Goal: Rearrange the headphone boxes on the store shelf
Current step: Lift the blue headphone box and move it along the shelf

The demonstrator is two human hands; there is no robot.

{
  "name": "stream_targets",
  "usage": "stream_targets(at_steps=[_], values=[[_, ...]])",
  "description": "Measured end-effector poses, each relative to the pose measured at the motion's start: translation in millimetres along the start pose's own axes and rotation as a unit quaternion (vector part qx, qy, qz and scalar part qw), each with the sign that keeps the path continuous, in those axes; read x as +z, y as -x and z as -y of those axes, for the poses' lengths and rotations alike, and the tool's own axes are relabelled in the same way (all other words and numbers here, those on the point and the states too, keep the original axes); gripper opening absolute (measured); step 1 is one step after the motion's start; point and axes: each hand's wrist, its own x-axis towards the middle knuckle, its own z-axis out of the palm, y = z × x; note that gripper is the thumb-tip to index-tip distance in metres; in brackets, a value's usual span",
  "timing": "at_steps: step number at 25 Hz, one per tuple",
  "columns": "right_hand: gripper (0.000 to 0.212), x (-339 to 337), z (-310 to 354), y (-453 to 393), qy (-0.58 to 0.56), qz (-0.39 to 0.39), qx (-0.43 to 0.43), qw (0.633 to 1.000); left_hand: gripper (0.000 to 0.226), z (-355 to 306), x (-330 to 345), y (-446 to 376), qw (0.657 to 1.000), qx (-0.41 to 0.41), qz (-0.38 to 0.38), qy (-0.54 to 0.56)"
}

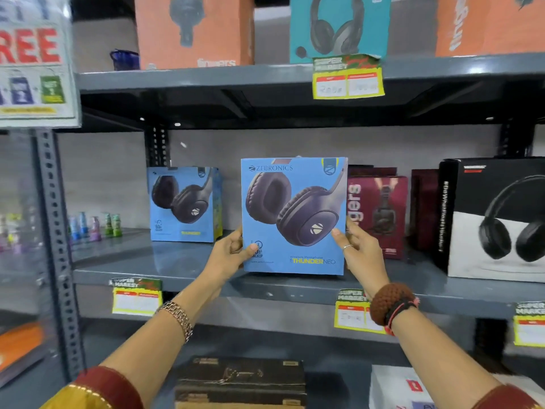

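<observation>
A blue Zebronics headphone box [295, 214] is upright at the front of the grey middle shelf [182, 270], its face toward me. My left hand [230, 252] grips its lower left edge, and my right hand [358, 250] grips its lower right edge. A second blue box of the same kind [184, 203] stands further back to the left. Maroon headphone boxes [380, 214] stand just right of the held box, partly hidden behind it. A black and white headphone box [498, 219] fills the far right.
The upper shelf holds orange boxes [191, 31] and a teal headphone box [339, 25]. Yellow price tags [348, 81] hang on the shelf edges. Small coloured bottles [94, 225] stand at the left of the middle shelf. A dark box [241, 379] lies on the lower shelf.
</observation>
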Motion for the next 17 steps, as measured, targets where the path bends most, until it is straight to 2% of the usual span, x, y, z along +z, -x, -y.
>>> stream_targets(at_steps=[4,10,17], values=[[0.044,74.6,5.9,4.4,-0.028,0.037,0.005,0.999,0.049,12.2,-73.2,4.1,0.999,-0.036,-0.023,0.010],[0.046,197.0,18.1,8.4,-0.048,0.031,0.015,0.998,0.053,32.7,-185.4,-9.1,0.997,-0.058,-0.050,0.000],[0.045,280.1,24.1,-2.2,-0.054,0.043,0.026,0.997,0.046,63.1,-261.3,-34.2,0.996,-0.051,-0.057,-0.050]])
